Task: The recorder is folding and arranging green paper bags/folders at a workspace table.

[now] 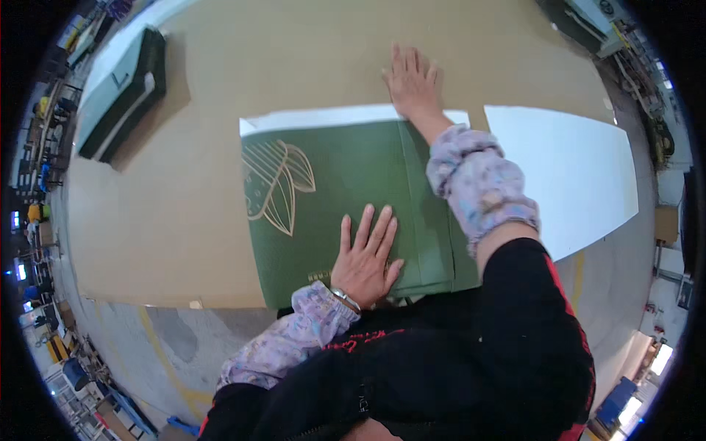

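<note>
A green folded paper piece point(353, 176), much like a flat paper bag, lies in front of me with a gold leaf print at its left and a white strip along its far edge. Fold lines run down its right part. My left hand point(365, 259) rests flat on its near part, fingers spread. Past the far edge, my right hand point(413, 82) is open, palm down over the brown table cover, its wrist and forearm crossing the paper's right side. Whatever lies under that forearm is hidden.
To the right lies a white sheet point(562, 176), reaching over the table's near edge. A stack of green folded pieces point(125, 95) sits at the far left, and another green stack point(577, 26) at the far right. Brown board point(169, 242) covers the table.
</note>
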`<state>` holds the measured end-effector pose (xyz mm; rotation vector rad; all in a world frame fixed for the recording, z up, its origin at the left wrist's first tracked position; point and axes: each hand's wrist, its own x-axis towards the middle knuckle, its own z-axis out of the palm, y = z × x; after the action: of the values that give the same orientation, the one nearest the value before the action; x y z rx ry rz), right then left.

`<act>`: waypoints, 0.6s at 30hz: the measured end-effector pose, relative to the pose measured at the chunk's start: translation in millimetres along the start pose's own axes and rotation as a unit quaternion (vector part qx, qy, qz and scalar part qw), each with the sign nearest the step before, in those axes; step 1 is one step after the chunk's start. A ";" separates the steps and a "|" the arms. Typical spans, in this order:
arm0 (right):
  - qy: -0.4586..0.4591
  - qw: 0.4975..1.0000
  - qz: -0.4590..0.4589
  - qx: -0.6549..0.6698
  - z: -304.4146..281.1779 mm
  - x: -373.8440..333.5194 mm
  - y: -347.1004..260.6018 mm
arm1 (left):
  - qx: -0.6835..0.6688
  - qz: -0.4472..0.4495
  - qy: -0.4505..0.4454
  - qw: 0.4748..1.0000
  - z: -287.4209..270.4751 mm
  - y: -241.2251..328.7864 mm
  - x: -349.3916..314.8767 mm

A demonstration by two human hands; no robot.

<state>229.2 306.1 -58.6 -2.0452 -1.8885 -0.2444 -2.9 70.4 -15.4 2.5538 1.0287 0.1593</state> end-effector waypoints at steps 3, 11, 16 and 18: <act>0.035 0.999 0.017 0.011 9.2 -4.0 21.0 | 0.008 0.018 0.013 1.000 3.3 10.9 2.7; -0.111 0.981 0.104 0.124 -134.5 -195.6 0.7 | -0.017 -0.089 0.199 0.976 -68.5 -46.6 -51.1; -0.132 0.924 0.225 0.279 -176.2 -295.0 5.4 | -0.195 -0.221 0.171 0.940 -61.2 -124.5 -72.9; -0.147 0.890 0.226 0.367 -187.1 -300.1 -0.1 | -0.302 -0.205 0.100 0.926 -54.2 -98.3 -63.5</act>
<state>219.2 -41.0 8.3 -1.9291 -1.2676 0.8131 -125.5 108.1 -1.4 1.7577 1.3184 0.5375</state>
